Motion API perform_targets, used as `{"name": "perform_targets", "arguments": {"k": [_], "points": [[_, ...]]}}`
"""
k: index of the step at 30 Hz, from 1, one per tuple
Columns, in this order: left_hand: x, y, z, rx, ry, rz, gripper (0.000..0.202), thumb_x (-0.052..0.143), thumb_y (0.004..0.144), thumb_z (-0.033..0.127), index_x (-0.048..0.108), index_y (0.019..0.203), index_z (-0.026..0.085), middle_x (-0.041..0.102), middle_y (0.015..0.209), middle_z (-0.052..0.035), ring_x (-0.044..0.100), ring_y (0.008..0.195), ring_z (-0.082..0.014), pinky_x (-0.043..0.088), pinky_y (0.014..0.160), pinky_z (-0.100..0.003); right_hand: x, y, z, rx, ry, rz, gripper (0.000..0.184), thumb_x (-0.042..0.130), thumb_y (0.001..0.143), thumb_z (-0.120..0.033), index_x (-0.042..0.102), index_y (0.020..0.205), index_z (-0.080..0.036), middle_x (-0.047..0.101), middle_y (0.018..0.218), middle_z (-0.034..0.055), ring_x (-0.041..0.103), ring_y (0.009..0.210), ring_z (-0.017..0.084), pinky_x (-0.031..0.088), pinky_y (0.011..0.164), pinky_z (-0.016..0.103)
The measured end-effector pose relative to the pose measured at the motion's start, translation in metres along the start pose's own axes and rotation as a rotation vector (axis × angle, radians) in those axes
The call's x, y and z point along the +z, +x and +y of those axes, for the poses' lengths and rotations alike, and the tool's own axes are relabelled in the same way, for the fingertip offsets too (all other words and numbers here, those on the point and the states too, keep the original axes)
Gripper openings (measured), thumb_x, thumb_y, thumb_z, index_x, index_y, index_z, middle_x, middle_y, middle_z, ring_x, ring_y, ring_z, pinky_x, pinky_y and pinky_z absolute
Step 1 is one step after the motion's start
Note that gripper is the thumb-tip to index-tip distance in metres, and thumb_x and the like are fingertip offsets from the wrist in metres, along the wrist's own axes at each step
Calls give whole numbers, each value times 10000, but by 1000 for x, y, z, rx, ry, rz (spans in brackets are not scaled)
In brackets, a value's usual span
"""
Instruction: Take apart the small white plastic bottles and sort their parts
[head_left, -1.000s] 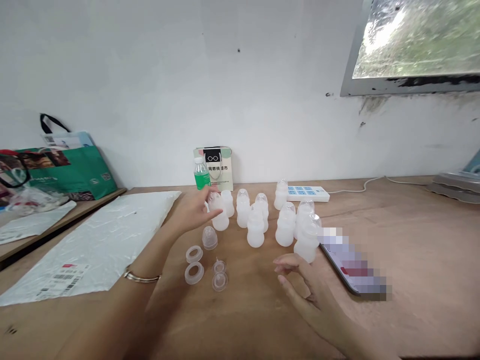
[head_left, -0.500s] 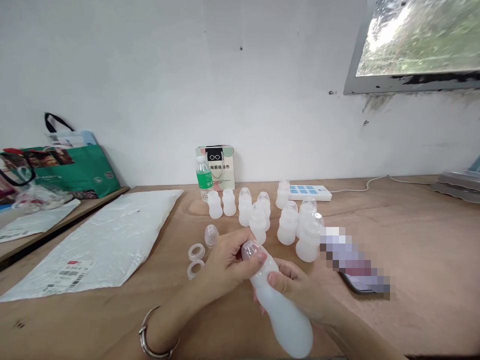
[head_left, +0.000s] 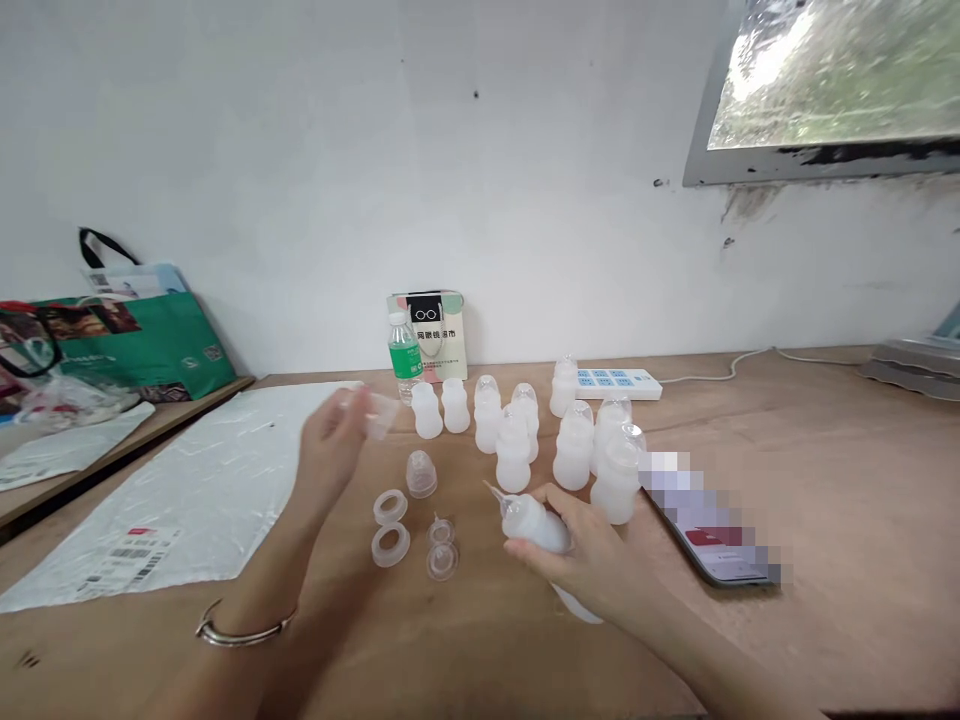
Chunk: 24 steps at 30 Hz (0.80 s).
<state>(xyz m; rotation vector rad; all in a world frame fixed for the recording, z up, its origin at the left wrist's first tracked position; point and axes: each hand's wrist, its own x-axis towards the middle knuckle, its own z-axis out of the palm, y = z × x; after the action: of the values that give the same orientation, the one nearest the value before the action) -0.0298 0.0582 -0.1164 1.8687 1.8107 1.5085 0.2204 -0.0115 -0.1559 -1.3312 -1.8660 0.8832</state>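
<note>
My left hand (head_left: 337,435) pinches a clear cap (head_left: 382,416), blurred by motion, above the table's left part. My right hand (head_left: 581,545) is wrapped round a tilted white baby bottle (head_left: 534,522). From the bottle's uncovered top a thin pointed tip (head_left: 495,492) sticks out. Between the hands lie two clear nipples (head_left: 442,560), one behind the other. Two translucent rings (head_left: 391,545) sit left of them, and another clear cap (head_left: 421,476) stands just behind. Several capped baby bottles (head_left: 513,462) stand farther back; two bottles without visible caps (head_left: 454,407) are beside them.
A phone (head_left: 720,540) lies at right, near the bottles. A power strip (head_left: 619,384), a green-labelled water bottle (head_left: 406,358) and a paper bag (head_left: 444,340) are by the wall. A white plastic mailer (head_left: 217,470) spreads at left; beyond is a green bag (head_left: 157,345).
My left hand has come off the bottle with the clear cap and swung up and left. The bottle's thin tip now shows. The nipples on the table have come into view.
</note>
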Motion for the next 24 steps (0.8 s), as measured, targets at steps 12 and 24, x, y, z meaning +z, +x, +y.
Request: {"name": "perform_targets", "arguments": {"k": [12, 24], "points": [[26, 3, -50, 158, 487, -578, 410, 497, 773, 602, 577, 775, 200, 615, 727, -33, 584, 688, -226, 415, 598, -311, 4, 10, 23, 201, 705, -196, 366, 487, 838, -587, 474, 1010, -263, 565, 707, -40, 594, 559, 139, 469, 536, 270], [41, -51, 43, -21, -661, -995, 349, 595, 822, 385, 571, 1138, 238, 614, 1188, -71, 541, 1132, -220, 430, 947, -364, -5, 7, 18, 139, 819, -363, 466, 616, 704, -353, 320, 1049, -254, 592, 702, -50, 607, 653, 165, 470, 630, 310]]}}
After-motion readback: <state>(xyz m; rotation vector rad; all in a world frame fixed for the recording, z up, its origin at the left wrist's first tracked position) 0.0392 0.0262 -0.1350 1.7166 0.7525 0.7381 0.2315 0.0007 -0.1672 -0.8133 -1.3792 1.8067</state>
